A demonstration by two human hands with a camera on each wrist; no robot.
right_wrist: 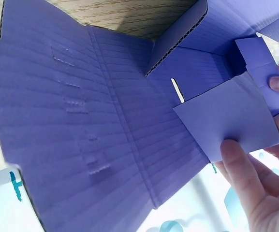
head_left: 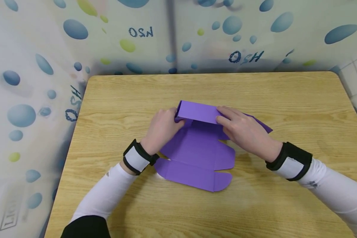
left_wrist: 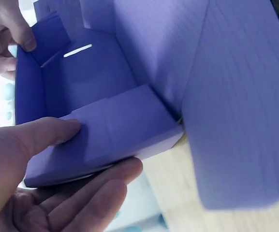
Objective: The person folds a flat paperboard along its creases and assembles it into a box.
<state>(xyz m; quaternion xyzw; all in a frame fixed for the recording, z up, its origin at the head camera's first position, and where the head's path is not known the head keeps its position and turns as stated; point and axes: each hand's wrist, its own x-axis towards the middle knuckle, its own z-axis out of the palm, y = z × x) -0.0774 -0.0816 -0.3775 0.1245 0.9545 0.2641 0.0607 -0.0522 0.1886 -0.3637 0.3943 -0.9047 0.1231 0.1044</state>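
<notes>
A purple cardboard box [head_left: 199, 145], partly folded, lies between the two hands; its far side stands up while the near panel and its rounded tabs are spread flat. The left hand [head_left: 163, 127] grips the folded left side wall [left_wrist: 115, 125], thumb on the inner face and fingers beneath. At the far edge, the right hand [head_left: 247, 132] pinches a square flap [right_wrist: 231, 116] between thumb and fingers. A wide side panel [right_wrist: 76, 106] with slits and crease lines spreads out past the right hand. In the box floor is a narrow slot [left_wrist: 78, 50].
The wooden table [head_left: 113, 109] extends around the box on every side. Behind it and at the left hangs a pale curtain [head_left: 107, 43] with blue and green spots. Both wrists wear black straps [head_left: 294, 162].
</notes>
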